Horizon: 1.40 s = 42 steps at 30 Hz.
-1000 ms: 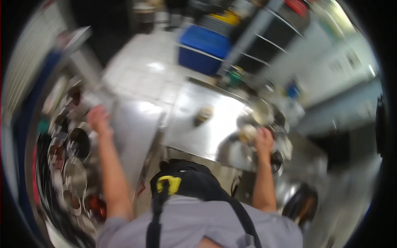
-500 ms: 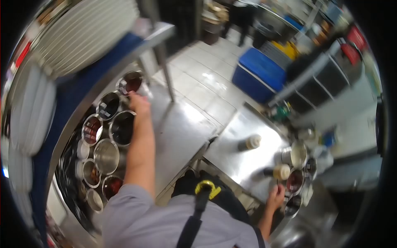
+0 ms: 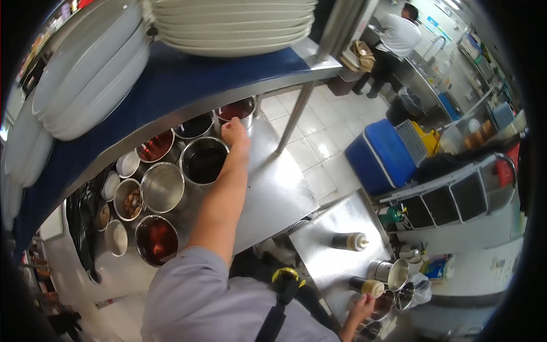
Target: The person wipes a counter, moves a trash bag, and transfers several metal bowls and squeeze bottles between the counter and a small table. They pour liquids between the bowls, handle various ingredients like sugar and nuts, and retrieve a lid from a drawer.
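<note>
— Left hand [image 3: 234, 132]?
— Drawn in narrow, fingers curled at the near rim of a steel pot [image 3: 249, 120] of dark red liquid. Cannot tell if firmly gripped or only touched.
— Right hand [image 3: 360, 308]?
— Well apart, low on the other side, just beside a squeeze bottle [image 3: 364, 285] and a pot with reddish contents. Cannot tell if holding either.
— Which step, at a guess?
— Looks like reaching for the steel pot and taking hold at the rim.
— And the next move?
— Probably calls for a sure grip first; in case of any shifting, a level tilt-free hold, given the liquid inside.
— Where exactly, that steel pot?
— At the far end of the left worktop [image 3: 276, 196], by the shelf edge [image 3: 228, 74], close to another pot, nearly black inside [image 3: 183, 163].
— Farther out?
— On the right worktop [image 3: 313, 242], a second squeeze bottle [image 3: 348, 241], lying or tilted, hard to tell which. Above the shelf, stacked plates [image 3: 233, 31]. On the floor, a blue cooler [image 3: 379, 157]. Beyond, a person in a white top [image 3: 399, 34], turned away.
</note>
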{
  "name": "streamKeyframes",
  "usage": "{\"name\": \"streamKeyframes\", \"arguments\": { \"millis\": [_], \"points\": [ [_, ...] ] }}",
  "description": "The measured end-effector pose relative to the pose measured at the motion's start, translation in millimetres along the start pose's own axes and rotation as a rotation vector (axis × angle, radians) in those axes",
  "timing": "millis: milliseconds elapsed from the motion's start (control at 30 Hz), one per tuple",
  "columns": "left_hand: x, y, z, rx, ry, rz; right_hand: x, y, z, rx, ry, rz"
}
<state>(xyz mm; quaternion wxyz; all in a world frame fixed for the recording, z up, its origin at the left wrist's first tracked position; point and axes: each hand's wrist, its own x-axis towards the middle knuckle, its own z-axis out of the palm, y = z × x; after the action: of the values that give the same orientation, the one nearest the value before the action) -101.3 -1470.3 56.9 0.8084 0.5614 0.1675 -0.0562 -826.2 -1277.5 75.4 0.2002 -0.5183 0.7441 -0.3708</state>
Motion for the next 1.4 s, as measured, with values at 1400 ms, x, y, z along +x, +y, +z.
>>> {"name": "streamKeyframes", "arguments": {
  "millis": [1400],
  "points": [
    [-88, -3, -33, -0.088, 0.015, -0.046, 39, -75, 48, -0.013, -0.296, -0.12]
  ]
}}
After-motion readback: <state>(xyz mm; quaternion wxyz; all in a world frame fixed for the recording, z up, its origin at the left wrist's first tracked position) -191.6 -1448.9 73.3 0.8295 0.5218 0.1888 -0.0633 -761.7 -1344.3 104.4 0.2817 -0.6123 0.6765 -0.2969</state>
